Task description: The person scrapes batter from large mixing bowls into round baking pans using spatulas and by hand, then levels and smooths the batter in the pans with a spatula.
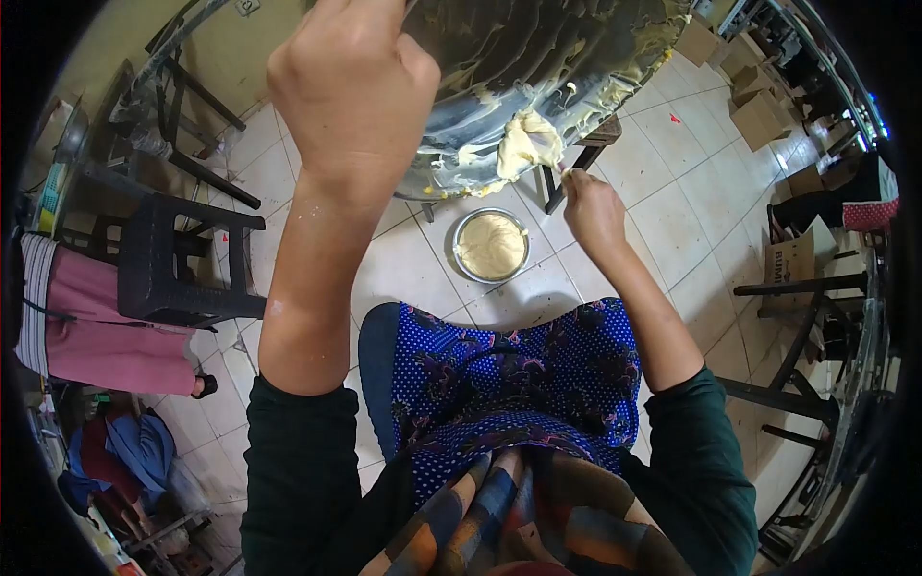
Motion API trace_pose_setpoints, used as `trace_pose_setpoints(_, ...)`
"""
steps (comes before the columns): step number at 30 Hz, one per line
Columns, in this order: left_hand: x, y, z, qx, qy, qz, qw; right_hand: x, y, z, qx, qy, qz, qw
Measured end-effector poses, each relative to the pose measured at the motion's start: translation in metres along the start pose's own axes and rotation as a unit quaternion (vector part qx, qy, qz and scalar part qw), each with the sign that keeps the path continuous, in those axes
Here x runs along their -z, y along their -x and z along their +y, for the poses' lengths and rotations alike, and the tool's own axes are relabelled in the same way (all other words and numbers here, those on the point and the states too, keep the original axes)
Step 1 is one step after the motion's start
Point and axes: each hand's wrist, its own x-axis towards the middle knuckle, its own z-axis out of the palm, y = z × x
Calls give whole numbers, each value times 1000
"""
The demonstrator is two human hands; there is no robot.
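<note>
Left hand: the left hand [351,91] was curled into a fist at the side of the big bowl; its fingertips were hidden, so what it gripped could not be told.
Right hand: the right hand [593,213] was pinched closed around the short visible end of a scraper [561,169].
Big bowl: the big bowl [490,67] lay tilted between and beyond the hands, its smeared inside toward the wearer.
Batter: a pale yellow lump of batter [528,144] covered the scraper's far end, just past the right hand, against the bowl's wall.
Small bowl: the small bowl [455,247] stood upright on the floor [663,173], below and left of the right hand, with more batter inside.
Stools: a black stool [149,278] stood left of the left forearm; part of a brown stool [603,132] showed just beyond the right hand.
Boxes: cardboard boxes [761,117] sat well to the right of both hands.
</note>
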Motion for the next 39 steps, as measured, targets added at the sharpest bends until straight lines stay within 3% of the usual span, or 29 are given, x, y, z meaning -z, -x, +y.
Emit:
trace_pose_setpoints(3,1,1,6,-10,-7,-13,1000,-4,8,-13,-6,-25,-5,1000)
trace_pose_setpoints(5,-3,2,8,-33,-7,51,998,-6,11,-22,-15,-52,-18,998)
trace_pose_setpoints(18,3,-3,12,-43,-32,34,998,1,31,-73,35,-149,-86,984)
trace_pose_setpoints(21,5,-2,9,-45,-27,38,998,11,31,-69,-59,-392,-226,890)
trace_pose_setpoints(22,4,-2,7,-51,-36,25,998,16,32,-66,-57,-393,-227,889)
trace_pose_setpoints(24,3,0,2,-55,-50,9,997,31,40,-60,-209,-489,-312,787)
trace_pose_setpoints(25,2,-2,-1,-54,-42,12,998,33,41,-47,-206,-506,-320,774)
trace_pose_setpoints(27,-5,0,-8,-49,-38,9,998,49,44,-28,-220,-487,-334,777)
trace_pose_setpoints(29,-13,5,-16,-69,14,59,996,50,49,5,-167,-440,-360,806)
trace_pose_setpoints(34,-26,9,-30,-19,-5,19,1000,21,48,53,-83,-339,-396,849)
trace_pose_setpoints(36,-28,10,-35,0,11,16,1000,-16,49,58,7,-166,-291,942)
trace_pose_setpoints(38,-28,13,-38,-18,31,37,999,-81,55,66,79,-101,-192,973)
trace_pose_setpoints(39,-26,15,-38,-18,31,36,999,-115,60,67,80,-88,-188,975)
